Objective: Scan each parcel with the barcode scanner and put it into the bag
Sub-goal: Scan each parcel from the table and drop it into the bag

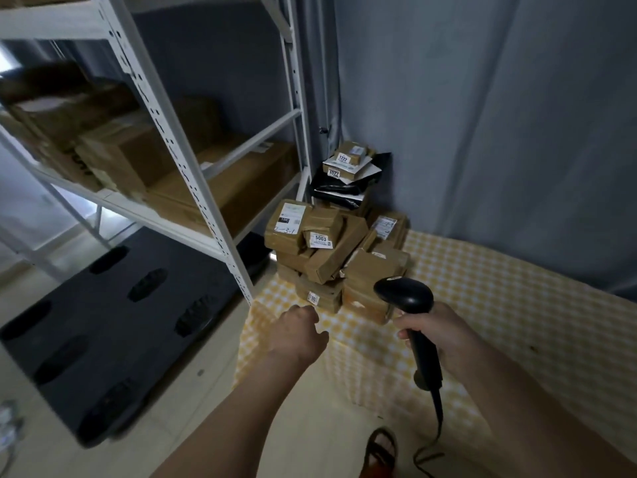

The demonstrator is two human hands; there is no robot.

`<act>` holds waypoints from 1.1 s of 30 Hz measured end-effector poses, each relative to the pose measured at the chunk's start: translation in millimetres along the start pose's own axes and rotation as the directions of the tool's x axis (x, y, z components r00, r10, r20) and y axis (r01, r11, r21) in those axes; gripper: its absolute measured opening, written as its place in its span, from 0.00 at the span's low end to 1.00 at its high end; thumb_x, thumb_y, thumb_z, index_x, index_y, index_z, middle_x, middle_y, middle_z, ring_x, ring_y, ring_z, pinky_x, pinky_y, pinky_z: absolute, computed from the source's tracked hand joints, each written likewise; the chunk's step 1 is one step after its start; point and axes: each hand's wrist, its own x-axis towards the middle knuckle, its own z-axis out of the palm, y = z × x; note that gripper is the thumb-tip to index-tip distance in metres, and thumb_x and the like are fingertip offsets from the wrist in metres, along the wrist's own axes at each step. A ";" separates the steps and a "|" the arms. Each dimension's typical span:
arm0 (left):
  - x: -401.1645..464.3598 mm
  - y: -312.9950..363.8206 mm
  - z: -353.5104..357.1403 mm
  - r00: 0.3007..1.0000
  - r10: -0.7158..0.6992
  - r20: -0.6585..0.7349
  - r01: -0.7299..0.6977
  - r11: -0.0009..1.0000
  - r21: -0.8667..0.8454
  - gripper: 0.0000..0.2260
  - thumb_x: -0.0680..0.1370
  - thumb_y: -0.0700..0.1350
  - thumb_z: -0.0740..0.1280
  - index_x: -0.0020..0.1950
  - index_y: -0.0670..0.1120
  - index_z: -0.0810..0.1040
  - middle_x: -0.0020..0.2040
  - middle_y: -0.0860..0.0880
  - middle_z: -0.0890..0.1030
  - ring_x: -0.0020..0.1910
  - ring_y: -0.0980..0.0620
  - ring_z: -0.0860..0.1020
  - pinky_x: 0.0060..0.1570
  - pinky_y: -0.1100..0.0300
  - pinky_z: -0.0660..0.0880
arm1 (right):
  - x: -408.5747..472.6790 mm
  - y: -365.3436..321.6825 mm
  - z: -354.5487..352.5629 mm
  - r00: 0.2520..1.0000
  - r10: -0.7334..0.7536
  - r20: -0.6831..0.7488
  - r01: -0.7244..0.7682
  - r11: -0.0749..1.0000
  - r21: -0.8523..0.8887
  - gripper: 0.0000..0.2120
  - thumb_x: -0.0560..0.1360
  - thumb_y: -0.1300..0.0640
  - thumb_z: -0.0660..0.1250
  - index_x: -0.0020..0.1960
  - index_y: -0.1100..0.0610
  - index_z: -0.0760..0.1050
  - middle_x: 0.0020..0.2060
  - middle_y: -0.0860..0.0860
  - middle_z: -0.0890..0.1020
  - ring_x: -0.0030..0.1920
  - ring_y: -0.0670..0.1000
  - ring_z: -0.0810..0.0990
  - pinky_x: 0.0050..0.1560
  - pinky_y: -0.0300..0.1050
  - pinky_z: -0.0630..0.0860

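A heap of brown taped parcels point(331, 250) with white labels is stacked at the far left corner of a table under a yellow checked cloth point(482, 288). Behind the heap lie black and white mailers point(348, 188) topped by a small labelled box. My right hand point(437, 334) grips the handle of a black barcode scanner point(408, 300), its head pointing toward the heap. My left hand point(296, 334) hovers just in front of the lowest parcels with its fingers curled, holding nothing. No bag is in view.
A white metal shelf rack point(179, 139) with large cardboard boxes stands to the left. A black plastic pallet point(103, 326) lies on the floor beneath it. Grey curtains hang behind the table. The scanner cable trails down past a sandalled foot point(381, 450).
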 end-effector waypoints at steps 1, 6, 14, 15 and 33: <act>12.4 3.0 -1.2 1.000 -0.001 0.004 0.001 1.000 0.002 0.18 0.77 0.54 0.67 0.65 0.50 0.76 0.63 0.50 0.75 0.61 0.49 0.75 0.54 0.58 0.72 | 10.9 -3.7 -1.3 1.000 0.004 -0.003 -0.004 1.000 0.005 0.08 0.69 0.68 0.71 0.48 0.65 0.79 0.36 0.60 0.80 0.40 0.57 0.79 0.46 0.51 0.75; 85.3 35.5 -4.7 0.998 0.028 0.057 -0.029 0.999 0.018 0.18 0.75 0.53 0.68 0.64 0.51 0.75 0.63 0.49 0.75 0.62 0.49 0.75 0.55 0.57 0.74 | 72.3 -25.8 -22.0 0.998 0.050 -0.042 -0.048 0.997 0.054 0.07 0.69 0.69 0.71 0.46 0.65 0.79 0.32 0.58 0.80 0.37 0.56 0.78 0.43 0.50 0.74; 198.2 89.3 26.7 0.958 0.129 0.255 -0.181 0.965 0.190 0.33 0.72 0.51 0.72 0.74 0.49 0.64 0.71 0.43 0.64 0.72 0.42 0.61 0.69 0.49 0.66 | 169.5 -43.4 -57.9 0.984 0.157 -0.080 -0.149 0.984 0.099 0.06 0.70 0.68 0.71 0.46 0.64 0.79 0.33 0.58 0.79 0.36 0.55 0.78 0.38 0.44 0.73; 207.9 92.3 32.2 0.952 0.133 0.275 -0.194 0.959 0.208 0.34 0.72 0.51 0.73 0.74 0.48 0.62 0.71 0.44 0.63 0.72 0.43 0.60 0.69 0.51 0.66 | 179.1 -43.1 -59.9 0.980 0.178 -0.091 -0.166 0.979 0.119 0.06 0.70 0.68 0.71 0.47 0.64 0.79 0.33 0.58 0.79 0.36 0.55 0.78 0.38 0.44 0.73; 344.5 104.1 133.3 0.735 0.496 0.462 -0.672 0.622 0.401 0.48 0.68 0.49 0.76 0.79 0.50 0.47 0.76 0.44 0.56 0.76 0.42 0.53 0.75 0.42 0.47 | 260.4 -10.6 -49.1 0.907 0.395 -0.146 -0.327 0.880 0.344 0.13 0.68 0.67 0.72 0.51 0.72 0.76 0.39 0.59 0.79 0.43 0.58 0.76 0.48 0.50 0.69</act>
